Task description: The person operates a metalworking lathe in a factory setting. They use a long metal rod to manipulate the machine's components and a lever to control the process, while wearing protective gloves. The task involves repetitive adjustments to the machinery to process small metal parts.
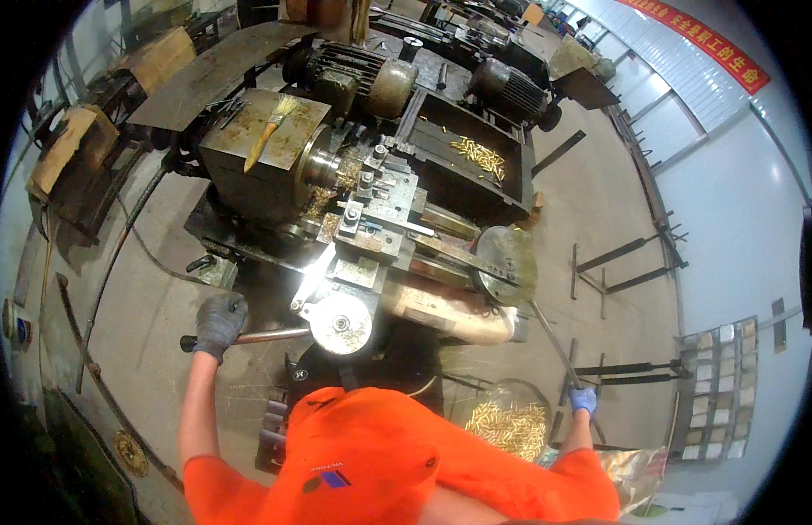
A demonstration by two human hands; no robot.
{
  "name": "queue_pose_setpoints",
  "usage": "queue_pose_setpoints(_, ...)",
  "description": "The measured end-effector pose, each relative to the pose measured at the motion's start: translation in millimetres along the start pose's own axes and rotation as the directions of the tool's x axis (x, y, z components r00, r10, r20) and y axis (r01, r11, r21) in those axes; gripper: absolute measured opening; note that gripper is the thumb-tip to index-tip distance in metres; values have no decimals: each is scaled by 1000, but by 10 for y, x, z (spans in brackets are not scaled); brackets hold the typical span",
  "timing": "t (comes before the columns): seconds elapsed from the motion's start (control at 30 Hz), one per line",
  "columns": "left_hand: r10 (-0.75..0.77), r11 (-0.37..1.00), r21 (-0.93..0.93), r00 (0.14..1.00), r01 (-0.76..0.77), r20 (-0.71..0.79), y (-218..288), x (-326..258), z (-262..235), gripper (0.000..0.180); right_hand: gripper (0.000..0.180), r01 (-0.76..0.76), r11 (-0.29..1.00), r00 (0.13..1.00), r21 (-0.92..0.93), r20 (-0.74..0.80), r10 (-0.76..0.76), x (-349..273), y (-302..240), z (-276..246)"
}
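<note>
My left hand (220, 324), in a grey glove, is closed around a metal lever (274, 335) with a black end. That lever runs to the round handwheel hub (341, 324) at the front of a metal lathe. On the right, my right hand (583, 400) wears a blue glove and is closed on the lower end of a long metal rod (555, 344). The rod slants up toward a large round disc (506, 262). Beyond my hands, the tool slide (371, 232) sits beside the lathe chuck (321, 166), with metal chips around it.
A brush (270, 133) lies on the headstock (264, 131). Brass-coloured pieces (480, 159) lie in the dark tray (511, 203) behind; several more fill a round container (542, 398) near my right arm. Motors (371, 77) stand at the back, metal bars (629, 372) at right.
</note>
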State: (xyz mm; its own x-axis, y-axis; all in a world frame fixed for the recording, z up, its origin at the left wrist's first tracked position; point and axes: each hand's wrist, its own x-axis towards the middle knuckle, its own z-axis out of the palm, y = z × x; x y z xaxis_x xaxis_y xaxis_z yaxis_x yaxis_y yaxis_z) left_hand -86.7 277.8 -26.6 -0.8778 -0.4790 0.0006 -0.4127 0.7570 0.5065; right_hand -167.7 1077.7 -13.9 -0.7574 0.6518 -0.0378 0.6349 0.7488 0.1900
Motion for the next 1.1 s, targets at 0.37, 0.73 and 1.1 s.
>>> queue_pose_setpoints(0.37,16,994,-111,1000,-14,19,38,-1,-32,24,44,-39,999,999,9,-13,39,37,130,166)
queue_pose_setpoints(0.73,-26,997,-78,1000,27,9,37,1,-17,23,44,-31,999,999,27,-8,31,-59,152,186)
queue_pose_setpoints(1.1,-10,997,-80,1000,9,-4,144,-2,-107,21,48,-43,999,999,26,-29,44,-294,5,86)
